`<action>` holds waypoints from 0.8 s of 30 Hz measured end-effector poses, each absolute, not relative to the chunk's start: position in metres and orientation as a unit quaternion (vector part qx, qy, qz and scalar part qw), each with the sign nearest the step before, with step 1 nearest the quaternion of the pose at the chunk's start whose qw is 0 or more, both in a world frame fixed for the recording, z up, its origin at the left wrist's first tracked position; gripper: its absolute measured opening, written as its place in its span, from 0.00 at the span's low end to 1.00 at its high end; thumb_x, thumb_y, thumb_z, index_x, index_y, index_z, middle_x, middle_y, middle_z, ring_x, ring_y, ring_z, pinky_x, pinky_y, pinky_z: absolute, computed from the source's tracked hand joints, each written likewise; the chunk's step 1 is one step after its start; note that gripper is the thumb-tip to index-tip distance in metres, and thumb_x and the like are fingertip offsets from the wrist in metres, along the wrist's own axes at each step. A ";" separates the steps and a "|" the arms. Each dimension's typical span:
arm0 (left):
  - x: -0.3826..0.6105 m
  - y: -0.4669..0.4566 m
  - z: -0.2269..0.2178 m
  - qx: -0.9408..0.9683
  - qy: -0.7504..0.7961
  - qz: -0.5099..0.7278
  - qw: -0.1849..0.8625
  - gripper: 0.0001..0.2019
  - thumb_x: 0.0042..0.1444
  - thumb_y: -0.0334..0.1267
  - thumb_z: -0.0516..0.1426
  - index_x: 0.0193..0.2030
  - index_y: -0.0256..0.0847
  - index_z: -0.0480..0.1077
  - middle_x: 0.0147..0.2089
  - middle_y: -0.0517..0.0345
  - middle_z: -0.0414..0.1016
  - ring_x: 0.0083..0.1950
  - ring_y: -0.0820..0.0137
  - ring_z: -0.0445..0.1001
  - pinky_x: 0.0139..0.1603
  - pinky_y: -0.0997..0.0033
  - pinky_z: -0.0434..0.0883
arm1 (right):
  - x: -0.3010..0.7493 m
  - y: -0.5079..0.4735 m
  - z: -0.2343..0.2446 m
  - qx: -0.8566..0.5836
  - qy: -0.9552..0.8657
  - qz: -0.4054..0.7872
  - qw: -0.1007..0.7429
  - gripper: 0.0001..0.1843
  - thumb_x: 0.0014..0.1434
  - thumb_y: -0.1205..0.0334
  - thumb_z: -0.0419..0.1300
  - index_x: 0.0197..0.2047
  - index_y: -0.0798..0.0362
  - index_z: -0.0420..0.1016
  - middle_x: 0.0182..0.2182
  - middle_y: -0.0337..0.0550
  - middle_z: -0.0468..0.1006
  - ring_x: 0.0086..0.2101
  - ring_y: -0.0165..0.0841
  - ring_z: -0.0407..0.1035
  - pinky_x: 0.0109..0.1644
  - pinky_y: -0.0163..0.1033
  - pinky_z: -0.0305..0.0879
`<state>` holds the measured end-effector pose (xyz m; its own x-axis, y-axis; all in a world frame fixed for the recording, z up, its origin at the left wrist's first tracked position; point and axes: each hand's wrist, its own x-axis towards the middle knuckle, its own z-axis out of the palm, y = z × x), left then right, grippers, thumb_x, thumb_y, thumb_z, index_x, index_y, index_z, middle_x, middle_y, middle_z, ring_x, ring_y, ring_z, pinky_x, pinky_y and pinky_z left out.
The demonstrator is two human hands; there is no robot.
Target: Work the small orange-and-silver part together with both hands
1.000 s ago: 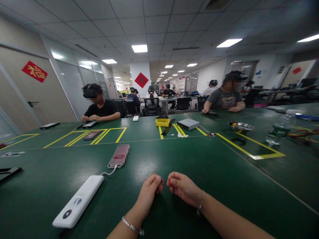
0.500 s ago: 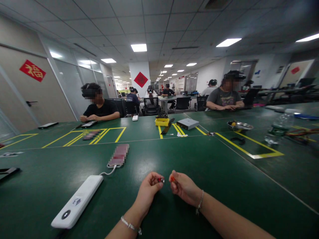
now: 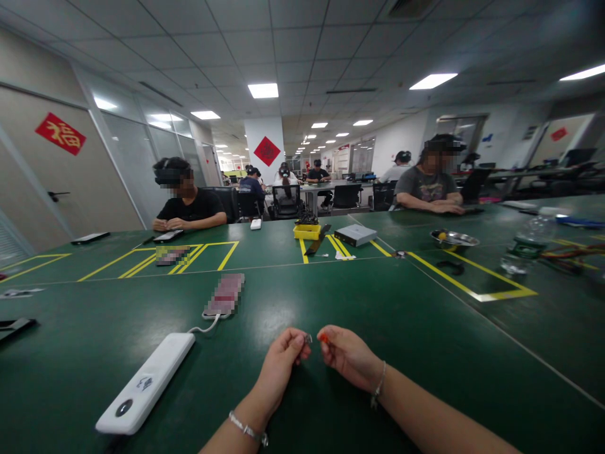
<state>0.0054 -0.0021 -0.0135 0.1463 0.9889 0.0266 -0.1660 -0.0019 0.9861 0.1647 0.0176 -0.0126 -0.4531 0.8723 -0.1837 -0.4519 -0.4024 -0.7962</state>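
Observation:
My left hand [image 3: 287, 353] is closed in a pinch around a small shiny silvery piece [image 3: 309, 338], whose tip sticks out past thumb and forefinger. Across a narrow gap, my right hand [image 3: 347, 353] pinches a small orange piece [image 3: 324, 338]. Both pieces are too small to name, and the fingers cover most of each. The two pieces face each other without touching, just above the green table [image 3: 265, 302]. Each wrist wears a bracelet.
A white power bank [image 3: 149, 381] lies left, cabled to a phone [image 3: 225, 294]. Farther back are a yellow box [image 3: 307, 231], a grey box [image 3: 356, 235], a metal bowl [image 3: 454, 239] and a plastic bottle [image 3: 527, 243]. Two people sit across the table.
My left hand has turned a little, so the red part of its piece no longer shows. My right hand has shifted slightly left, narrowing the gap.

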 end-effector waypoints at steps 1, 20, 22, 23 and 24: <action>0.006 -0.002 -0.014 0.491 0.408 0.510 0.576 0.10 0.49 0.43 0.56 0.31 0.38 0.66 0.24 0.62 0.68 0.26 0.75 0.65 0.27 0.77 0.58 | 0.165 0.017 -0.012 -0.303 -0.345 0.779 0.427 0.14 0.45 0.55 0.63 0.28 0.58 0.67 0.18 0.36 0.67 0.21 0.21 0.60 0.26 0.29 0.55; 0.006 -0.002 -0.012 0.487 0.380 0.524 0.586 0.06 0.47 0.37 0.57 0.31 0.39 0.65 0.28 0.62 0.69 0.30 0.74 0.66 0.33 0.76 0.60 | 0.165 0.016 -0.013 -0.299 -0.377 0.773 0.413 0.14 0.45 0.57 0.62 0.30 0.59 0.66 0.21 0.38 0.69 0.22 0.23 0.62 0.28 0.31 0.56; 0.006 -0.002 -0.014 0.496 0.394 0.514 0.579 0.08 0.51 0.41 0.54 0.33 0.38 0.66 0.28 0.60 0.70 0.29 0.74 0.66 0.32 0.75 0.60 | 0.165 0.016 -0.014 -0.298 -0.368 0.777 0.415 0.14 0.48 0.54 0.59 0.28 0.58 0.65 0.18 0.36 0.67 0.20 0.22 0.61 0.26 0.31 0.55; 0.006 -0.002 -0.014 0.499 0.400 0.509 0.576 0.10 0.52 0.43 0.53 0.33 0.38 0.66 0.27 0.59 0.70 0.29 0.74 0.65 0.31 0.75 0.60 | 0.166 0.017 -0.014 -0.298 -0.364 0.778 0.416 0.15 0.48 0.53 0.59 0.27 0.57 0.64 0.18 0.36 0.66 0.20 0.22 0.60 0.26 0.30 0.54; 0.006 -0.002 -0.014 0.501 0.405 0.506 0.573 0.11 0.52 0.44 0.52 0.32 0.38 0.66 0.26 0.59 0.70 0.28 0.74 0.65 0.30 0.75 0.59 | 0.166 0.017 -0.014 -0.298 -0.361 0.779 0.417 0.15 0.48 0.53 0.59 0.27 0.57 0.64 0.17 0.36 0.66 0.20 0.22 0.60 0.26 0.30 0.54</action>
